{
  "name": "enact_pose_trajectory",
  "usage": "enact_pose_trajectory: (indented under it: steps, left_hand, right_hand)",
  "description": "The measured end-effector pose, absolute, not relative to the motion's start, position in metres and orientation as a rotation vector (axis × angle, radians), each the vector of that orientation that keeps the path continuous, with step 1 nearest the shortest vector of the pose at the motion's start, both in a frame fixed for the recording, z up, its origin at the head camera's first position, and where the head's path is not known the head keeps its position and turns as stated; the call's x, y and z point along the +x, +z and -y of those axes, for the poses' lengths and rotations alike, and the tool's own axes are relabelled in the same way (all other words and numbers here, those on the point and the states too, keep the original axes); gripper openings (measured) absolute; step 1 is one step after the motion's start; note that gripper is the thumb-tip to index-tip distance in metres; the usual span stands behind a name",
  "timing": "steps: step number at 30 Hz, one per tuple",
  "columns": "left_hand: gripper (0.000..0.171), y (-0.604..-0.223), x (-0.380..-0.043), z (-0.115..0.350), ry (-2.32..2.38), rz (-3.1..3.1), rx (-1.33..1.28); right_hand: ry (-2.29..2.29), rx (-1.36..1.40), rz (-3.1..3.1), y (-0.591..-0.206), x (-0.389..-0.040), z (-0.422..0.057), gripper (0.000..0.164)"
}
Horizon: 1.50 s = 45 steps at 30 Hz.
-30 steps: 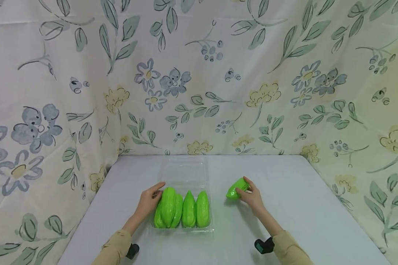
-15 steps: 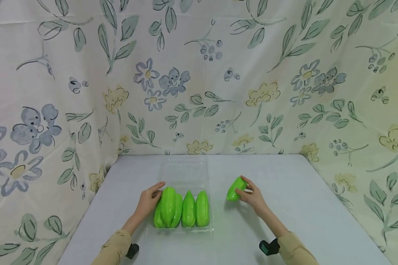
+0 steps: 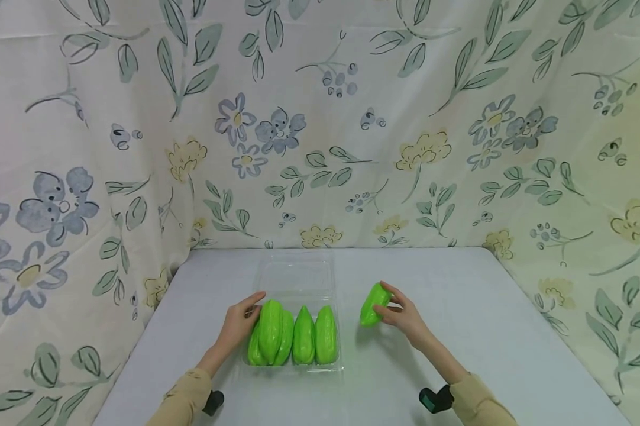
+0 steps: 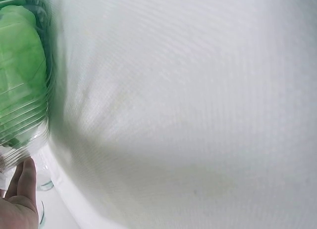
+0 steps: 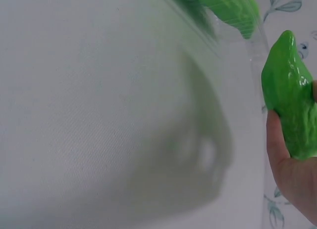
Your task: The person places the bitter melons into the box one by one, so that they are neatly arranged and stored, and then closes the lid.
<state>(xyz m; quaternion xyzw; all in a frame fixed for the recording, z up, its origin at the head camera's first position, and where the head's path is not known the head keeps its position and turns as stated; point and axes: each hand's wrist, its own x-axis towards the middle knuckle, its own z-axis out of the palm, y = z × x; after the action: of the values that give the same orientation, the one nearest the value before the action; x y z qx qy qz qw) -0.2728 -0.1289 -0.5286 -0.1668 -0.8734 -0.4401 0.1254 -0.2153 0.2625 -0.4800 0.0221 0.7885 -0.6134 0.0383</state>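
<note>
My right hand [image 3: 404, 316] grips a glossy, bright green ridged vegetable [image 3: 374, 305], held tilted above the white table right of a clear plastic container [image 3: 340, 350]. Its pointed end shows in the right wrist view, where thumb and fingers hold the vegetable [image 5: 290, 95] from its sides. At the container's left side rests my left hand [image 3: 240, 319], its fingers reaching along the upper left edge. In the left wrist view, fingers [image 4: 27, 182] touch the container's ribbed wall. Several similar vegetables [image 3: 325, 336] lie lengthwise in the container, with one [image 3: 270, 331] on top of others at the left.
The container's clear lid [image 3: 297, 275] is folded back flat behind it. A white table [image 3: 432, 272] extends around it, backed by a floral curtain [image 3: 320, 130]. A dark wrist device [image 3: 436, 399] sits by the right sleeve.
My right hand has moved slightly left with the green ridged vegetable, which has turned more upright. The left hand and the container stay in place.
</note>
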Motion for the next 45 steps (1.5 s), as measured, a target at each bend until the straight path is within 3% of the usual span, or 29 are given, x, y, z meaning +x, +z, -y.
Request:
enact_pose_trajectory:
  steps: [45]
  left_hand:
    - [0.036,-0.527,-0.271,0.128,-1.284,2.533,-0.504]
  right_hand:
    - [-1.825,-0.275,-2.351,-0.46,-0.205,-0.203,0.065]
